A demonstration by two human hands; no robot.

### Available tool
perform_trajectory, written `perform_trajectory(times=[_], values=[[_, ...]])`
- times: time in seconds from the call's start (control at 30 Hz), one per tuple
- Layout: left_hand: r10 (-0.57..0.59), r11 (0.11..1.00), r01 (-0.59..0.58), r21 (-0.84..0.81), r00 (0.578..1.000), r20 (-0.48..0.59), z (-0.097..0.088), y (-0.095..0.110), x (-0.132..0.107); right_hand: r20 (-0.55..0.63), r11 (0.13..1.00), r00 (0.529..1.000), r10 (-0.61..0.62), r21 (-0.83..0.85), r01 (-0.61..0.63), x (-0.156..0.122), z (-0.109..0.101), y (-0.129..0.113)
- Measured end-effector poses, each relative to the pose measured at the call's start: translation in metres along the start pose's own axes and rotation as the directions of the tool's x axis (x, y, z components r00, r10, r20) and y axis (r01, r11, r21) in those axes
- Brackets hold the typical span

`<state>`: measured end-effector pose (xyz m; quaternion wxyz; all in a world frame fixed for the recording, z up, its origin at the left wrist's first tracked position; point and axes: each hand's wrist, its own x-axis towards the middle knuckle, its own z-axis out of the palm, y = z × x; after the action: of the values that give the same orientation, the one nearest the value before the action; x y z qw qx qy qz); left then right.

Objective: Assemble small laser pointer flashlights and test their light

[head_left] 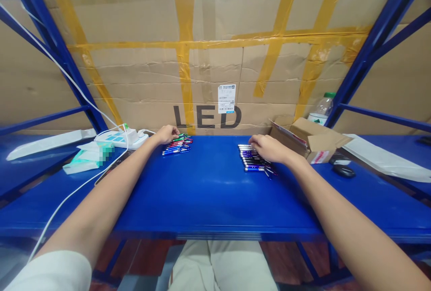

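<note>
My left hand [166, 134] rests on the far left end of a small heap of several coloured pen-like sticks [178, 145], red, green and blue, lying on the blue shelf table [208, 192]. Its fingers curl over the sticks; what they grip is hidden. My right hand [267, 147] lies palm down over a neat row of several dark blue and silver sticks [252, 161]. Its fingers are bent onto the top of the row.
A taped cardboard sheet marked LED [208, 75] walls the back. An open small carton [311, 140] and a plastic bottle [323, 108] stand right, with a black mouse [343, 171]. A white power strip [123, 138], cable and tissue pack [89, 156] lie left.
</note>
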<state>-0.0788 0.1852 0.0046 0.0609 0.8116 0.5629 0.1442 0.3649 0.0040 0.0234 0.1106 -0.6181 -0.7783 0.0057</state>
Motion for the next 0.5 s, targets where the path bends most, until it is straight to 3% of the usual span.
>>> perform_trajectory(times=[0.5], values=[[0.012,0.990,-0.029,0.140,0.992,0.125,-0.008,0.019,-0.015,0.025,1.000,1.000,-0.013,-0.024,0.014,0.000,-0.001,-0.001]])
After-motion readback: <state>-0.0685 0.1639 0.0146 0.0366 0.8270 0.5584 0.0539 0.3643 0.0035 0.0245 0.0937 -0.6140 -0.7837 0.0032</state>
